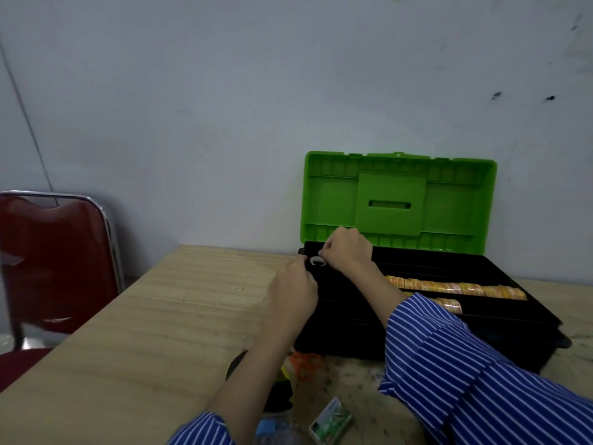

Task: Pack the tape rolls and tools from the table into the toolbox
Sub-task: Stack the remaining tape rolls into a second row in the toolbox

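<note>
- Reaching over the left end of the open toolbox (481,319), both hands are working at one small item right at the box's rim.
- Right hand (348,250) has its fingertips pinched on a small white tape roll (317,261), which sits just below those fingertips, over the black interior.
- Left hand (293,292) is curled, its fingertips close up against the roll's left side; whether they actually touch it, I can't tell.
- Green lid (398,200) stands upright just beyond the right hand's knuckles, leaning back toward the wall.
- Off past the right wrist, rows of yellow-orange tape rolls (455,289) already lie in the box's tray, so a good share of the packing looks done.
- Back toward the left elbow, things are waiting on the table (128,348): an orange-handled tool (306,366), a dark object (279,396) with a touch of yellow partly hidden under the forearm, a green-and-white packet (330,425) and a pale blue item (266,427) at the picture's bottom edge.
- My read: somewhere past the middle, with this roll about to go in and the few loose pieces near the body left to collect.
</note>
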